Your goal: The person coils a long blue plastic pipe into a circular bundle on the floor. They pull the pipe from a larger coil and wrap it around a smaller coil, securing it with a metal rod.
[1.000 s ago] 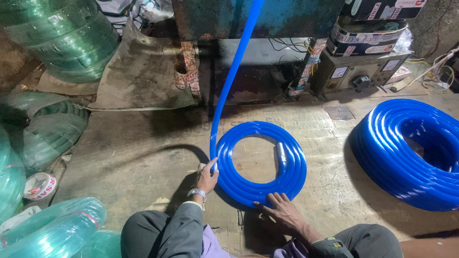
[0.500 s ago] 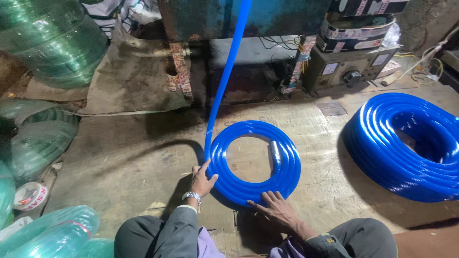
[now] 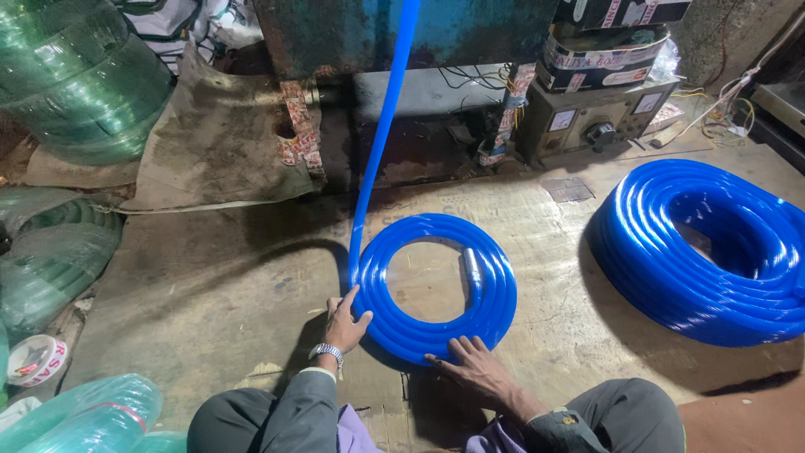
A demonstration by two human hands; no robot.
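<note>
Seemingly glossy blue hose coil (image 3: 436, 289), flat-wound, hands pressing

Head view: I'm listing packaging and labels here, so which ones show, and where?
Dark cardboard boxes: stacked top right, pale printed bands.
Grey control box: beneath them, two small pale dial faces, black knob.
White tape roll: floor, far left, red print.
Patterned red-and-white strips: on the machine's left leg.

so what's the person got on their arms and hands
Both hands are bare, with no gloves. The left hand has a silver metal-link wristwatch at the wrist, above a dark grey long sleeve. The right hand has nothing on its wrist or fingers that shows; its forearm is bare down to a dark rolled cuff with small coloured markings.
</note>
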